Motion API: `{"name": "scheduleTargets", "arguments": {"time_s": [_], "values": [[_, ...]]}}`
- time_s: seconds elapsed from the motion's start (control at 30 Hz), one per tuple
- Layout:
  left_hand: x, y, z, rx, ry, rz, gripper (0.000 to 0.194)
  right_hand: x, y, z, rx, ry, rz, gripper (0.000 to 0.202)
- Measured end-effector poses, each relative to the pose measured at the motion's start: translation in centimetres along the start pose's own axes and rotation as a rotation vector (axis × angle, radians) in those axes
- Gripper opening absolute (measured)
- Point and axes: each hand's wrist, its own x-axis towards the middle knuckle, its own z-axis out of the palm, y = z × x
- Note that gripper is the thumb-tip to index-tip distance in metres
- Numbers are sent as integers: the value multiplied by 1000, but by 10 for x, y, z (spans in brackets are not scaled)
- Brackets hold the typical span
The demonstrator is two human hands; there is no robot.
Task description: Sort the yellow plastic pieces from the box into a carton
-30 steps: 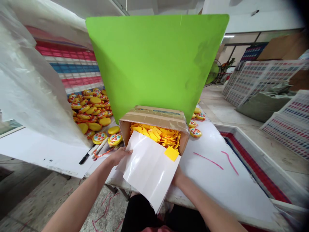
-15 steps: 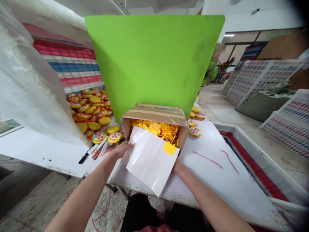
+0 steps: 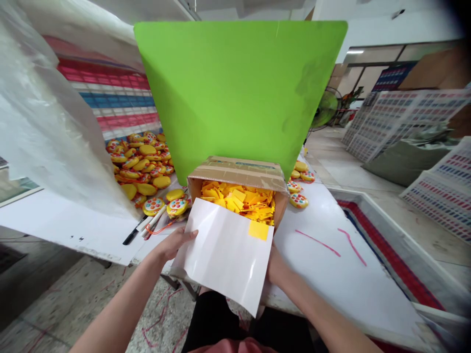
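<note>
A glossy white sheet [image 3: 224, 255], pinched by the left hand [image 3: 176, 241], bears one flat yellow square [image 3: 258, 230]; yellow plastic pieces [image 3: 239, 197] are left in the brown cardboard box [image 3: 239, 171] behind. The right hand [image 3: 275, 265] has its fingers hidden.

Fan [image 3: 326, 109] & grn sack [image 3: 399, 163], rt bkgd

White sheet [image 3: 224, 255] smooth, glossy; cardboard box [image 3: 235, 171] partly shiny; green board [image 3: 239, 93] smooth, matt; plastic sheeting [image 3: 62, 132] wrinkled, shiny; floor [image 3: 147, 304] rough
</note>
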Motion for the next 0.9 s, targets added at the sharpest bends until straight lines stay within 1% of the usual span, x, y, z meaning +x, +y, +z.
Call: {"name": "scheduleTargets", "arguments": {"time_s": [0.07, 0.13, 0.2, 0.3, 0.4, 0.47, 0.53, 0.63, 0.7, 0.8, 0.9], "values": [[-6, -8, -1, -15, 26, -40, 68, -6, -3, -5, -143, -40, -123, 36], [-11, -16, -4, -31, 65, -64, 68, -11, -6, -6, -290, -76, -211, 39], [-14, -22, -7, -68, 66, -67, 70, -16, -8, -7, -376, -91, -227, 44], [-19, -27, -8, -121, 60, -82, 71, -23, -11, -8, -433, -90, -236, 52], [-25, -26, -4, -112, 113, -110, 66, -31, -12, -11, -433, -86, -261, 58], [-29, -24, -1, -71, 157, -118, 61, -36, -12, -14, -417, -78, -254, 58], [-33, -23, 0, -36, 174, -117, 59, -40, -13, -18, -384, -75, -230, 50], [-38, -27, -3, -16, 158, -121, 58, -46, -15, -22, -316, -37, -151, 35], [-40, -32, -6, -14, 155, -129, 56, -49, -15, -22, -279, 14, -98, 29], [-42, -39, -10, -19, 195, -132, 54, -53, -14, -21, -233, 68, -62, 27], [-43, -42, -11, -24, 224, -128, 52, -55, -14, -19, -207, 94, -37, 28]]}}
